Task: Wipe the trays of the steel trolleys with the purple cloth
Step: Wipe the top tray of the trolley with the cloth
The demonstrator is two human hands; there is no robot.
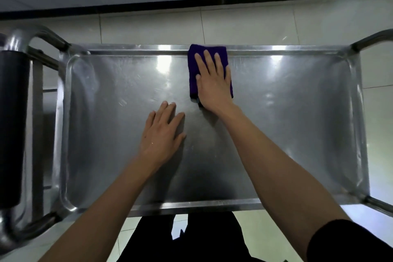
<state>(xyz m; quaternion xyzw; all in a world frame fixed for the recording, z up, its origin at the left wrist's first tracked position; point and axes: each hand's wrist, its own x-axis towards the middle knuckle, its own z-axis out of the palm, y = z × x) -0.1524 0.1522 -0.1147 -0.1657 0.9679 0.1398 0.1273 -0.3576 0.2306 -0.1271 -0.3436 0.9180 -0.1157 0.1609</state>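
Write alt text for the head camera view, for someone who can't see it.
A person's right hand presses a folded purple cloth flat against the far edge of a steel trolley tray, while the left hand rests open on the tray's middle. A black-gripped trolley handle stands at left, over pale floor tiles.

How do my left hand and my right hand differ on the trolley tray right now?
The right hand presses flat on the purple cloth; the left hand lies on the bare steel tray with no cloth under it. The right hand reaches to the tray's far rim, while the left hand sits near the tray's middle, closer to the person. Both have straight fingers and grip nothing.
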